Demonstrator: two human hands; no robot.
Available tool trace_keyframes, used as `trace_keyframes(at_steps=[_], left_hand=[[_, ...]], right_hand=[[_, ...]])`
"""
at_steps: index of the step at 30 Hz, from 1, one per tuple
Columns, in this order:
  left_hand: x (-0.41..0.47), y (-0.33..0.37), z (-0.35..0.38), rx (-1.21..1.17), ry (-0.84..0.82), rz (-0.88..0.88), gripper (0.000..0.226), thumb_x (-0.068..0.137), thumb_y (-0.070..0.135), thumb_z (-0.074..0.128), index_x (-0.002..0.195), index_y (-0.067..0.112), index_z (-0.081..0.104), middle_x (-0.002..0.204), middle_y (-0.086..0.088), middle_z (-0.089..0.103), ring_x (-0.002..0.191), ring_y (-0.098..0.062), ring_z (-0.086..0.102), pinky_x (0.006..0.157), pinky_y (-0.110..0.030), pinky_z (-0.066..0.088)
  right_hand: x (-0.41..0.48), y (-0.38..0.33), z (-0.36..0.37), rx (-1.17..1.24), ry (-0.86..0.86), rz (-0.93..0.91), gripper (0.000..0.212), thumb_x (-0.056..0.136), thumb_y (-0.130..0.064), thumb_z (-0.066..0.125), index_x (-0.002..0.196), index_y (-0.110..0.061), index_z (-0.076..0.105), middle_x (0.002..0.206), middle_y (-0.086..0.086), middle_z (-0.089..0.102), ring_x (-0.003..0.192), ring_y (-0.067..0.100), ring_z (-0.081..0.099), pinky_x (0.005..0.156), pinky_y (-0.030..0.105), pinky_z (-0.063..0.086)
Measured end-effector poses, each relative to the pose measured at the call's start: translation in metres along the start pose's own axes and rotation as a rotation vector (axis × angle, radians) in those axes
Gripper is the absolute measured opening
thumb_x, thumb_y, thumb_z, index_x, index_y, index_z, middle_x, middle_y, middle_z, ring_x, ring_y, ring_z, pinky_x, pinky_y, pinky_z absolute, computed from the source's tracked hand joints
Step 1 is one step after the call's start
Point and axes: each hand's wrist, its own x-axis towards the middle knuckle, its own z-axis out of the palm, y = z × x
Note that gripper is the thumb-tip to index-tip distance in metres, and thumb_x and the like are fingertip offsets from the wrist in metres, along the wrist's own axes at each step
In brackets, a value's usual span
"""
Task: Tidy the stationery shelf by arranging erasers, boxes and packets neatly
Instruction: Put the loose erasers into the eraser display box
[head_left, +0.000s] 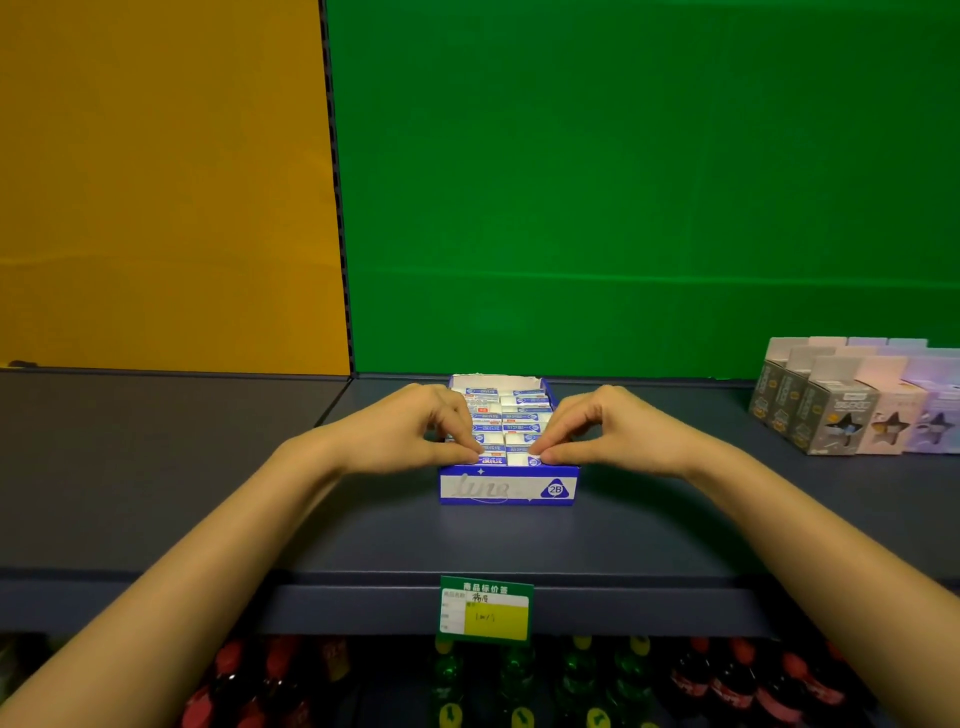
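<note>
A blue open display box (506, 488) marked "2B" stands in the middle of the dark shelf (363, 535). Inside it lie two rows of white-and-blue wrapped erasers (519, 415). My left hand (415, 431) rests at the box's left side, thumb and fingertips pinched on a front-row eraser. My right hand (608, 431) mirrors it at the right side, fingertips touching the front-right eraser. Both hands cover the box's side walls.
Grey, pink and lilac star-printed cartons (857, 405) stand in rows at the right end of the shelf. A green-and-yellow price tag (485, 610) hangs on the shelf's front edge. Bottles (519, 686) fill the shelf below. An orange panel and a green panel form the back wall.
</note>
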Motion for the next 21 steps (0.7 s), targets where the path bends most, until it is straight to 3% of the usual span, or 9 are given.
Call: trace_keyframes(at_steps=[3,5,8,11,14,17,21], left_hand=[[-0.004,-0.002,0.004,-0.037,0.05,-0.003,0.031,0.086,0.032,0.054,0.099,0.009,0.07,0.111,-0.001,0.059,0.104,-0.005,0.051,0.082,-0.024,0.05],[-0.008,-0.003,0.009,-0.071,0.101,-0.003,0.044,0.088,0.04,0.039,0.104,0.011,0.068,0.115,0.003,0.058,0.108,-0.002,0.05,0.084,-0.019,0.047],[-0.015,-0.007,0.018,-0.099,0.079,-0.013,0.048,0.093,0.041,0.027,0.128,0.022,0.054,0.134,0.013,0.05,0.122,0.001,0.044,0.102,-0.012,0.035],[-0.022,-0.014,0.024,-0.007,0.009,-0.003,0.054,0.092,0.053,0.017,0.136,0.034,0.04,0.14,0.025,0.033,0.129,0.01,0.029,0.103,0.002,0.017],[-0.023,-0.016,0.029,0.106,0.029,0.025,0.054,0.091,0.056,0.013,0.137,0.038,0.035,0.143,0.025,0.031,0.132,0.01,0.024,0.109,-0.005,0.014],[-0.022,-0.012,0.028,0.209,0.029,0.011,0.049,0.094,0.044,0.018,0.139,0.035,0.035,0.146,0.02,0.032,0.128,0.013,0.021,0.099,0.006,0.003],[-0.02,-0.005,0.022,0.128,0.048,-0.055,0.047,0.098,0.038,0.017,0.14,0.03,0.036,0.15,0.008,0.034,0.131,0.0,0.03,0.107,-0.013,0.015]], right_hand=[[-0.008,-0.001,0.007,-0.016,0.078,-0.021,0.02,0.085,-0.024,0.063,0.097,-0.013,0.075,0.095,-0.01,0.068,0.09,0.0,0.062,0.084,0.016,0.049],[-0.015,-0.002,0.011,-0.064,0.077,-0.026,0.038,0.093,-0.038,0.044,0.109,-0.015,0.07,0.115,-0.005,0.066,0.104,0.002,0.06,0.097,0.024,0.046],[-0.026,-0.002,0.017,-0.224,-0.043,-0.006,0.058,0.092,-0.054,0.015,0.136,-0.03,0.044,0.147,-0.016,0.035,0.135,-0.003,0.032,0.117,0.023,0.017],[-0.031,-0.004,0.022,-0.304,-0.104,-0.001,0.077,0.079,-0.07,0.001,0.143,-0.035,0.027,0.143,-0.029,0.018,0.137,-0.01,0.015,0.118,0.021,0.004],[-0.03,-0.007,0.023,-0.351,-0.078,-0.019,0.083,0.077,-0.071,-0.002,0.142,-0.032,0.029,0.139,-0.03,0.02,0.136,-0.01,0.018,0.118,0.023,0.002],[-0.03,-0.008,0.023,-0.342,-0.073,-0.014,0.072,0.086,-0.065,0.002,0.142,-0.029,0.032,0.142,-0.025,0.025,0.135,-0.009,0.021,0.12,0.026,0.003],[-0.024,-0.008,0.021,-0.287,-0.053,0.111,0.061,0.092,-0.05,0.005,0.146,-0.026,0.024,0.154,-0.013,0.022,0.135,-0.009,0.015,0.117,0.019,0.001]])
